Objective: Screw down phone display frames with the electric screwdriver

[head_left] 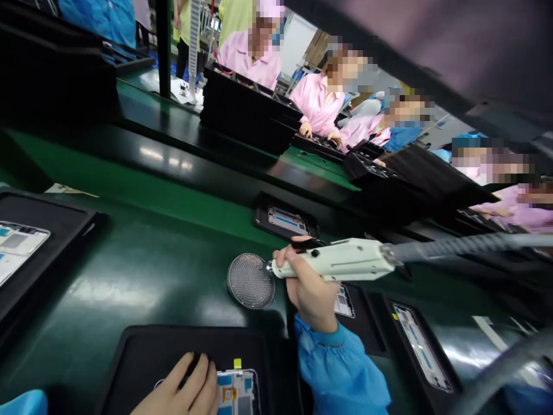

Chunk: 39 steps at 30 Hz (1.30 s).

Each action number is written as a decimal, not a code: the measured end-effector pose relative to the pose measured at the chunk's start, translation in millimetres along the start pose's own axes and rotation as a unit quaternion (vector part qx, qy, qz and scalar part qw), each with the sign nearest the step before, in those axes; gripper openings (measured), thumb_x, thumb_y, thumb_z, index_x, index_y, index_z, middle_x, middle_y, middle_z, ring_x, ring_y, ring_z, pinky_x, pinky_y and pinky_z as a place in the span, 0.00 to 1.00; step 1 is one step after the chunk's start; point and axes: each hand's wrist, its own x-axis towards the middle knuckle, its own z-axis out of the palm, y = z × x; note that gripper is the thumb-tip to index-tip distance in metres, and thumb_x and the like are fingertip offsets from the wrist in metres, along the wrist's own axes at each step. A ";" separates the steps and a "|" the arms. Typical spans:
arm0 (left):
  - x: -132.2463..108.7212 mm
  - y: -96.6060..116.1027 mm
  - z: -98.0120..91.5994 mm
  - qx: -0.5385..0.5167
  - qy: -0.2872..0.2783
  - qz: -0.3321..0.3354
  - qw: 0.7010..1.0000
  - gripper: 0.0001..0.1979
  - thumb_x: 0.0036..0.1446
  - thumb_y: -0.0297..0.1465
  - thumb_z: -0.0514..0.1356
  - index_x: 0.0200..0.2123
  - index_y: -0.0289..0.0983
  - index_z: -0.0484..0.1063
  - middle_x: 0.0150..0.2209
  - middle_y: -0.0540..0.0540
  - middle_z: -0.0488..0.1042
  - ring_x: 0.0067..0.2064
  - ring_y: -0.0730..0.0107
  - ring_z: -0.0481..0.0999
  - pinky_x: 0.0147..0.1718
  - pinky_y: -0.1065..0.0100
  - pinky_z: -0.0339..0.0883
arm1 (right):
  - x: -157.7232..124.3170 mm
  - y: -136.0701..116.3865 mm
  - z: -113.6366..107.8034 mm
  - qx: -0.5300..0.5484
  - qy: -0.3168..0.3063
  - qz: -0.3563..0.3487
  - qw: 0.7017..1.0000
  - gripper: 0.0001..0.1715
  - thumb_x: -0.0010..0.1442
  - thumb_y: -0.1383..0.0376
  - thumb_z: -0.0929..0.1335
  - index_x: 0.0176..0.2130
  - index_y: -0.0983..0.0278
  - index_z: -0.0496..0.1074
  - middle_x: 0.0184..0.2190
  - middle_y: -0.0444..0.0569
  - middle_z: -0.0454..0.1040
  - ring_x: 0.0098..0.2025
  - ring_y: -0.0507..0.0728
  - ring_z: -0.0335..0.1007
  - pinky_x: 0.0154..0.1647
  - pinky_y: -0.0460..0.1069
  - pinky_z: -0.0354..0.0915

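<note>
My right hand [311, 288] is wrapped round a pale electric screwdriver [341, 260] with a corrugated grey cable running off to the right. Its tip points left, at the right rim of a round metal dish [251, 281] with a dotted, perforated-looking surface. At the bottom, my left hand [184, 387] lies with fingers stretched over a black tray [142, 351], beside an opened device frame [238, 392] with blue and grey parts and a yellow tab. The fingers cover the frame's left side; whether they press on it I cannot tell.
More black trays with device frames stand around: one at left [56, 222], one behind the dish [286, 220], and one at right [419, 346]. Behind the green bench [164, 253] runs a dark rail. Several people in pink work opposite. A blurred grey tube crosses the lower right.
</note>
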 end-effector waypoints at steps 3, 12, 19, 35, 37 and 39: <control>13.9 -18.9 1.6 -0.006 -0.017 0.022 1.000 0.14 0.66 0.34 0.56 0.50 0.38 0.75 0.49 0.45 0.77 0.50 0.62 0.74 0.55 0.58 0.59 | 2.2 19.0 8.9 -0.010 -0.007 0.024 1.000 0.14 0.51 0.68 0.72 0.40 0.61 0.70 0.21 0.36 0.67 0.23 0.50 0.66 0.31 0.51 0.66; 14.3 -27.9 10.9 -0.061 0.004 0.016 0.998 0.11 0.67 0.33 0.56 0.48 0.38 0.75 0.50 0.47 0.77 0.51 0.65 0.73 0.59 0.59 0.54 | 0.7 34.2 5.9 -0.030 -0.035 0.030 0.999 0.09 0.55 0.69 0.71 0.38 0.60 0.70 0.21 0.37 0.68 0.24 0.49 0.66 0.33 0.51 0.66; 18.5 -30.1 9.4 -0.077 0.022 0.001 0.997 0.09 0.68 0.32 0.56 0.45 0.39 0.74 0.50 0.48 0.77 0.51 0.67 0.73 0.63 0.60 0.49 | 1.1 37.2 6.5 -0.036 -0.026 0.015 0.999 0.09 0.56 0.71 0.71 0.38 0.61 0.72 0.21 0.37 0.68 0.24 0.49 0.67 0.32 0.51 0.66; 18.1 -26.5 8.6 -0.055 0.049 -0.020 0.997 0.08 0.65 0.34 0.59 0.42 0.36 0.74 0.47 0.46 0.79 0.49 0.62 0.75 0.59 0.57 0.54 | 2.4 30.6 9.2 -0.040 -0.014 0.026 0.999 0.12 0.53 0.70 0.71 0.39 0.61 0.70 0.20 0.36 0.69 0.24 0.49 0.67 0.34 0.51 0.67; 19.7 -27.0 3.9 -0.057 0.041 -0.021 0.997 0.10 0.63 0.37 0.61 0.42 0.37 0.74 0.47 0.45 0.80 0.49 0.59 0.75 0.58 0.55 0.54 | 0.8 16.6 8.9 -0.040 -0.005 0.003 0.999 0.13 0.52 0.70 0.71 0.40 0.60 0.72 0.20 0.37 0.69 0.23 0.49 0.67 0.35 0.52 0.68; 21.9 -27.3 -3.6 -0.066 0.031 -0.020 0.997 0.14 0.61 0.41 0.63 0.42 0.36 0.75 0.47 0.42 0.80 0.49 0.55 0.76 0.56 0.52 0.54 | -6.5 -2.7 8.0 -0.033 0.005 -0.014 0.999 0.11 0.51 0.70 0.70 0.38 0.60 0.73 0.19 0.37 0.69 0.22 0.49 0.65 0.34 0.52 0.68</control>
